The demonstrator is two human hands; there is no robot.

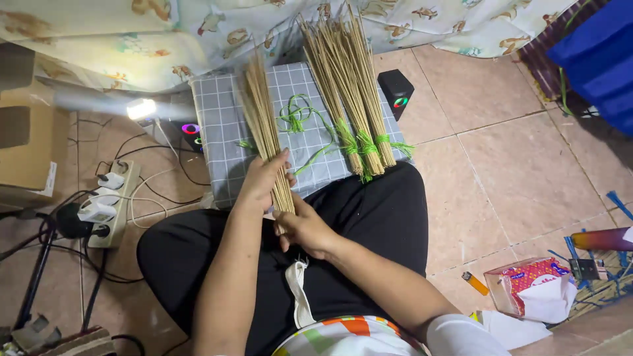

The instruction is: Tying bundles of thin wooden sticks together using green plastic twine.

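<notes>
Single head-worn view, looking steeply down and forward from close above the seated person's lap [369, 217] onto the tiled floor [501, 151].

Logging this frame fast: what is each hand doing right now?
Left hand: closed around the loose stick bundle.
Right hand: gripping the same bundle's lower end.
</notes>
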